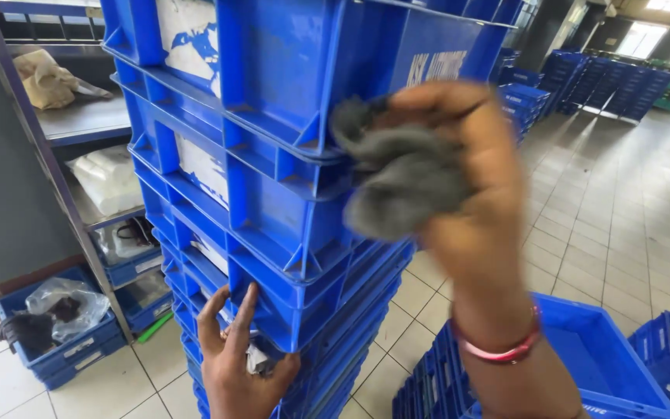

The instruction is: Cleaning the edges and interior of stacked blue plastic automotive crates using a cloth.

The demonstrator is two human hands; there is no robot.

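Bright daylight from windows far behind the right grip (428, 163), floor (622, 202) glare there, motion-blurred grey cloth (401, 182), crates (273, 155) sharper.

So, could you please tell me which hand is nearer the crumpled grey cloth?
Right. The right hand grips the crumpled grey cloth; the left hand is lower, on the blue plastic crate stack.

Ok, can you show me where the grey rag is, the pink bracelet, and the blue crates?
grey rag (401, 182), head view, middle of the bunched cloth.
pink bracelet (498, 349), head view, band on the wrist.
blue crates (273, 77), head view, side wall of an upper crate.
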